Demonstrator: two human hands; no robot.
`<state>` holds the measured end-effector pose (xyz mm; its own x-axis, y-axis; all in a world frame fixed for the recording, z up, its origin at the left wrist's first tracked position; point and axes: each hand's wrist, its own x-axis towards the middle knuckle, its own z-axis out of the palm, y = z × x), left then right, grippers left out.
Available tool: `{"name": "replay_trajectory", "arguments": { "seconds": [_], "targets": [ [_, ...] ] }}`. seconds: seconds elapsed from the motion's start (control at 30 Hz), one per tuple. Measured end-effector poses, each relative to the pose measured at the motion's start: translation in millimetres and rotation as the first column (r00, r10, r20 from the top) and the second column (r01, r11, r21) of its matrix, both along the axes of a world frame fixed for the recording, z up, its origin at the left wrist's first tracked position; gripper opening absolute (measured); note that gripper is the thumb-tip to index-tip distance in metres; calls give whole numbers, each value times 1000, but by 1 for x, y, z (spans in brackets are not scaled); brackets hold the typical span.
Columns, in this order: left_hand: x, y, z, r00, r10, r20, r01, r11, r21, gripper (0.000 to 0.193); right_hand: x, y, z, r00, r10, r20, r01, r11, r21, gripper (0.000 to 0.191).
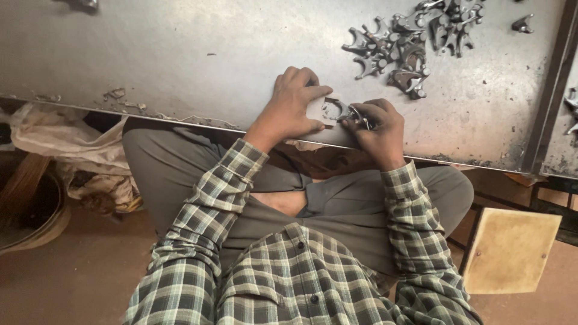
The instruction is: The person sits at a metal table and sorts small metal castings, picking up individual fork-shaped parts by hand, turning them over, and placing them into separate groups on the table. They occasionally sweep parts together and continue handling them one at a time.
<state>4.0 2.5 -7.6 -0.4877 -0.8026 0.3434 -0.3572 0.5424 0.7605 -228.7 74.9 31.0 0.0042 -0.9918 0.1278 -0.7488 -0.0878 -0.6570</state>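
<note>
We hold a small metal part [335, 110] near the front edge of the grey table [180, 54]. Our left hand [293, 101] presses a pale flat block [317, 111] down beside it. Our right hand [378, 125] is closed tight on the part. It sits close to the edge, so we think it could slip off onto our lap. A pile of parts [415, 42] lies further back. A plain tan board [510, 250] stands right of our knee. We see no labels.

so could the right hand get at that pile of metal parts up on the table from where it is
Probably yes: the pile of metal parts lies just beyond the right hand on bare table, nothing between, though that hand's grip is on a small metal piece.
</note>
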Motion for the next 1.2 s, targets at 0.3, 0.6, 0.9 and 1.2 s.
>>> {"name": "replay_trajectory", "arguments": {
  "seconds": [0.3,0.6,0.9,1.2],
  "targets": [
    [10,-7,0,997,-62,46,63,998,-12,70,6,5,7,981,126,-149,-129,991,-16,39],
    [10,-1,17,994,-25,104,17,997,74,68,-204,13,84,588,-245,-771,182,969,-169,8],
    [11,-3,11,996,-20,89,16,999,45,68,-197,-8,71,758,-273,-592,69,936,-344,39],
    [9,-3,13,997,-28,75,24,998,53,67,-27,-60,14,920,-57,-388,-57,960,-275,31]
  ]
}}
